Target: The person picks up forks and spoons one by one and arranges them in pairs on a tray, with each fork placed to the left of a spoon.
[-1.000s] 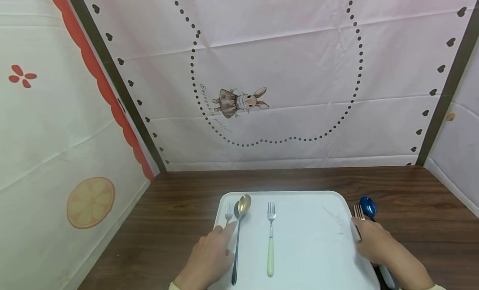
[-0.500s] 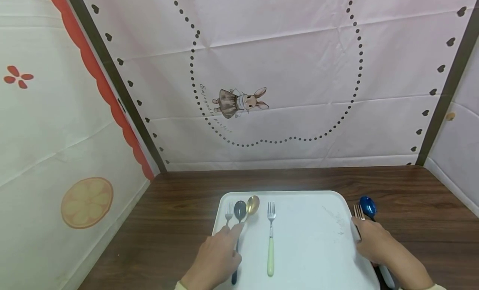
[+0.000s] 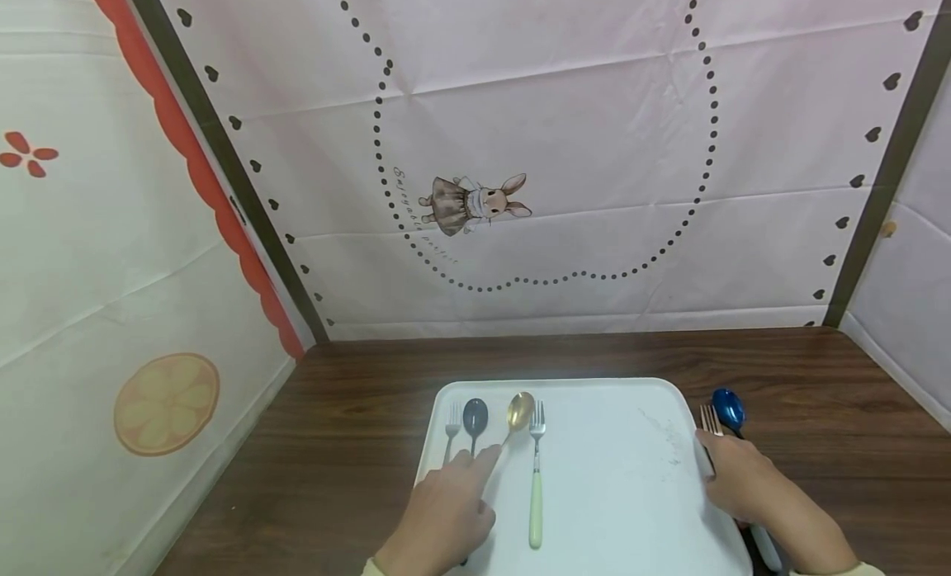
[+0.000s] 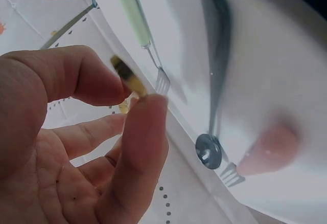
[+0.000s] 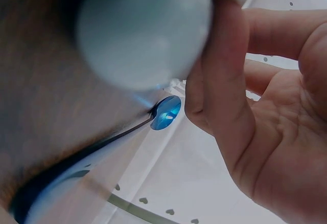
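My left hand (image 3: 446,506) is over the left half of the white tray (image 3: 609,469), pinching a gold spoon (image 3: 520,411) between thumb and index finger. The spoon's gold handle end (image 4: 132,75) sticks out from the pinch in the left wrist view. Just right of its bowl lies a fork with a pale green handle (image 3: 536,510). Under the left hand are a dark spoon (image 3: 475,415) and another fork (image 3: 452,423), partly hidden. At the tray's right edge my right hand (image 3: 743,481) holds a fork (image 3: 711,419) with a pale rounded handle (image 5: 145,35).
A blue spoon (image 3: 729,409) lies on the brown wood table (image 3: 357,394) beside the right hand's fork. Behind the table rises a white printed cloth wall (image 3: 594,147), with another cloth side (image 3: 74,271) on the left.
The left hand has slid the gold spoon rightward, from over the dark spoon to beside the green-handled fork. The dark spoon's bowl is now uncovered. The right hand stays in place.
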A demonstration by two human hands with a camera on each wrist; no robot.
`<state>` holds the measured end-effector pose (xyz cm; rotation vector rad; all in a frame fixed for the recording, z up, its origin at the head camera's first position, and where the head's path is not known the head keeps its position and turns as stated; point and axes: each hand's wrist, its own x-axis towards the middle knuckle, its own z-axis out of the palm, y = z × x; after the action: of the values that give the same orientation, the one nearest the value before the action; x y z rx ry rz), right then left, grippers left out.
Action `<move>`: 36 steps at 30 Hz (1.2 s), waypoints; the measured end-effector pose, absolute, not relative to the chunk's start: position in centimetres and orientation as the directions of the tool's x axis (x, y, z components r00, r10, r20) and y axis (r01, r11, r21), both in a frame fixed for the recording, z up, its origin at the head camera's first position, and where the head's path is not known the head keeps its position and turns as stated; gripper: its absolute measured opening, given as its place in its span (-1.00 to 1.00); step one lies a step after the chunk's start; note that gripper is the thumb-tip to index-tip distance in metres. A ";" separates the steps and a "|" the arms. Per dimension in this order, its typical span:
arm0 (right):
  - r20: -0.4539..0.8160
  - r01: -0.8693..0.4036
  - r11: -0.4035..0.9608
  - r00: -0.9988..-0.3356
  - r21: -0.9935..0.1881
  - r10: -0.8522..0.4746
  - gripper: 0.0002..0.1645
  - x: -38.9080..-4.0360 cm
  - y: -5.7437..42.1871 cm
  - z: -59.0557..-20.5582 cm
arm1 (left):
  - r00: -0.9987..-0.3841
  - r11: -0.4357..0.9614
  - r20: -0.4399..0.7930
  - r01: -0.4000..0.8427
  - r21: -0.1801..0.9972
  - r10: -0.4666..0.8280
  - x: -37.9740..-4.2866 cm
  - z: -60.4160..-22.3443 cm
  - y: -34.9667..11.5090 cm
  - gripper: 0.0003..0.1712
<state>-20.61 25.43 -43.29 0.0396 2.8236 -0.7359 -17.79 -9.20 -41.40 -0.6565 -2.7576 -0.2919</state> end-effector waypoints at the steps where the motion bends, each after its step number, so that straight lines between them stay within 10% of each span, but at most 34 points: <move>1: -0.222 0.082 0.874 -0.975 -0.479 -0.030 -0.25 -20.6 25.4 -43.3 | -0.845 0.872 0.336 0.475 0.120 0.415 -17.8 -41.4 -9.1 -0.29; 36: -0.181 0.032 0.875 -0.981 -0.484 -0.065 -0.27 -20.5 25.5 -43.3 | -0.826 0.854 0.320 0.513 0.085 0.465 -17.4 -41.7 -6.6 -0.25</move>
<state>-20.47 25.51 -43.32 -0.0255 2.8538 -0.7415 -17.39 -6.65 -41.68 -0.7401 -2.7415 -0.2412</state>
